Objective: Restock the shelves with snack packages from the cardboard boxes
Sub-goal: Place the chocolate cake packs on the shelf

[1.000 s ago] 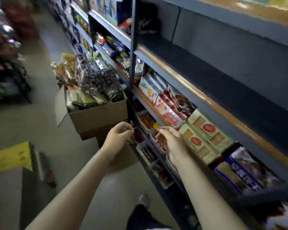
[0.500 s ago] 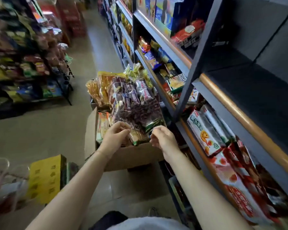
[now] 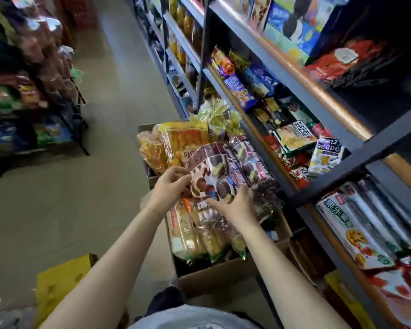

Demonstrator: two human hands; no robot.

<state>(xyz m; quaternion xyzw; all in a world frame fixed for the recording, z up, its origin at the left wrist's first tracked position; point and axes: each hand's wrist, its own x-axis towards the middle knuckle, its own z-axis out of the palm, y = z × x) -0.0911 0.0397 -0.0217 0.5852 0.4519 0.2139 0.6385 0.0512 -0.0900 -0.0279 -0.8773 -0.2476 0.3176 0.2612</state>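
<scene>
I grip a pink package of chocolate pies (image 3: 211, 179) with both hands just above the cardboard box (image 3: 223, 271): my left hand (image 3: 169, 186) pinches its left edge, my right hand (image 3: 235, 203) cups its lower end. The box, heaped with snack bags, stands on the beige aisle floor (image 3: 81, 198), just left of the dark shelves (image 3: 318, 91). A yellow carton (image 3: 62, 281) lies left of the box.

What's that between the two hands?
A shiny pink cookie bag, seen in the head view. The left hand grips its left edge and the right hand holds it from below, above the cardboard box.
</scene>
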